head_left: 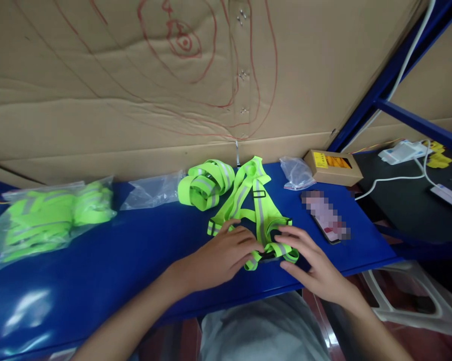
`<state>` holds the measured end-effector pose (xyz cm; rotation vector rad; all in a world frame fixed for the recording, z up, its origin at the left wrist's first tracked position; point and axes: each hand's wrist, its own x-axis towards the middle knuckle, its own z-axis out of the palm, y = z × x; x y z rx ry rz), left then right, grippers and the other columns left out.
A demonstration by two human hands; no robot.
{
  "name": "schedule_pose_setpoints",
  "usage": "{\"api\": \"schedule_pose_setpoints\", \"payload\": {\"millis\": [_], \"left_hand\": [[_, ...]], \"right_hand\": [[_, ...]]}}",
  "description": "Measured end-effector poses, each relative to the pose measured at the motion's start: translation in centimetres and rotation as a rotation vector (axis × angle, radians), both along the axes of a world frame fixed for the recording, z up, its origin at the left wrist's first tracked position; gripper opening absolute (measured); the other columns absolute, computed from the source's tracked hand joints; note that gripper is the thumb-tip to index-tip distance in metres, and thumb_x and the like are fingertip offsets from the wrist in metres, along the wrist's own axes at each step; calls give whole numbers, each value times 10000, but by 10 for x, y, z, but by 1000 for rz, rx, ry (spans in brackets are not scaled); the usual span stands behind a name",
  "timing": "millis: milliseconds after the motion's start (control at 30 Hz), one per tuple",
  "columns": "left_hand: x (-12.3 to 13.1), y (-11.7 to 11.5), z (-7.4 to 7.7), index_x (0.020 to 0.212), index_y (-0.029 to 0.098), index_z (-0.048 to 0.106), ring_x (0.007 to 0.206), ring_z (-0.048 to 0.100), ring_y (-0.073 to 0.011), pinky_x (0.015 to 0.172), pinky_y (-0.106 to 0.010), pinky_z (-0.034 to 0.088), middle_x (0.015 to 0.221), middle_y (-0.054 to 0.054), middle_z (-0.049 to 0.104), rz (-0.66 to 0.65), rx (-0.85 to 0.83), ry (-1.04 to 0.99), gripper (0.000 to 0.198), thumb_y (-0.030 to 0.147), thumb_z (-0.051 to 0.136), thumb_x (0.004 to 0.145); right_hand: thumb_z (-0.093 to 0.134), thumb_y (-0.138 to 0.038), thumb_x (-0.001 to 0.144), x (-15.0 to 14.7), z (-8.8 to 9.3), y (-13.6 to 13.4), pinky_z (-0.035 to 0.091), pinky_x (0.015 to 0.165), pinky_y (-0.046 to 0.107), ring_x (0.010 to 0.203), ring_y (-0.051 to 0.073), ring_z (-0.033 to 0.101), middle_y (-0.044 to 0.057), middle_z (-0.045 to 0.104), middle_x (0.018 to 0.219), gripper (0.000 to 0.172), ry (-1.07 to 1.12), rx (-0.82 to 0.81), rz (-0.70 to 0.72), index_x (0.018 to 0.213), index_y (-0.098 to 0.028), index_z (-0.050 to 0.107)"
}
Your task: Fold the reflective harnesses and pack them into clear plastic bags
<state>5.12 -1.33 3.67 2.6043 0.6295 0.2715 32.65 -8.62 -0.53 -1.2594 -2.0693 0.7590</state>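
Observation:
A lime-yellow reflective vest (262, 215) made of straps with grey stripes and black buckles lies on the blue table in front of me. My left hand (228, 253) rests over its lower left part, fingers stretched out and slightly bent, fingertips at the bottom straps. At the lower right, my right hand (310, 258) has its fingers spread around the looped strap ends, the thumb apart from the other fingers. Whether either fingertip pinches a strap is hard to make out. Behind the vest on the left sits a rolled bundle of the same straps (206, 184).
Packed vests in clear bags (41, 220) lie at the left of the blue table (135, 260). Empty plastic bags (154, 190) (297, 172), a small cardboard box (334, 168) and a phone (325, 218) are around the back and right. A cardboard wall (116, 75) rises behind.

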Motion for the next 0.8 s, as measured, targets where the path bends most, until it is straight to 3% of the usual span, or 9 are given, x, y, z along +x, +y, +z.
{"api": "schedule_pose_setpoints", "payload": {"millis": [167, 300, 467, 567, 700, 800], "left_hand": [[-5, -10, 3, 1168, 234, 631, 1123, 621, -175, 1206, -465, 295, 1124, -31, 670, 98, 118, -104, 294, 56, 458, 1010], [-5, -32, -3, 1251, 228, 602, 1122, 616, -224, 1101, -470, 429, 1180, -69, 663, 143, 177, -124, 232, 220, 536, 1029], [6, -45, -40, 1546, 186, 376, 1401, 472, -361, 1121, -583, 466, 1516, -193, 485, 223, 163, -103, 688, 437, 652, 968], [11, -53, -60, 1598, 215, 282, 1520, 351, -341, 1164, -553, 460, 1615, -193, 364, 229, 108, -160, 702, 354, 616, 996], [6, -76, -66, 1529, 267, 373, 1465, 437, -327, 1136, -522, 494, 1560, -174, 409, 464, 112, -307, 589, 258, 608, 990], [-2, -95, -67, 1434, 268, 452, 1232, 622, -296, 981, -457, 587, 1362, -149, 553, 690, 42, -389, 515, 268, 650, 959]], "right_hand": [[559, -310, 1054, -10, 10, 20, 505, 1057, 414, 1226, 241, 626, 58, 680, 1286, 327, -120, 31, 137, 1376, -334, 609], [578, -337, 1048, -13, 5, 32, 541, 979, 346, 1127, 214, 675, 54, 712, 1198, 250, -48, -35, 149, 1281, -281, 650], [585, -339, 1046, -15, -7, 35, 538, 1012, 330, 1180, 207, 685, 46, 720, 1271, 315, 21, -66, 143, 1357, -297, 610], [592, -337, 1042, -16, -12, 31, 545, 1014, 319, 1191, 205, 692, 51, 719, 1304, 335, 76, -88, 103, 1374, -289, 595], [606, -333, 1032, -16, -13, 15, 554, 999, 327, 1146, 210, 705, 56, 744, 1228, 272, 123, -105, 28, 1296, -280, 647], [618, -316, 1021, -17, -15, -1, 549, 1008, 334, 1161, 215, 691, 68, 728, 1240, 294, 151, -106, 8, 1312, -283, 636]]}}
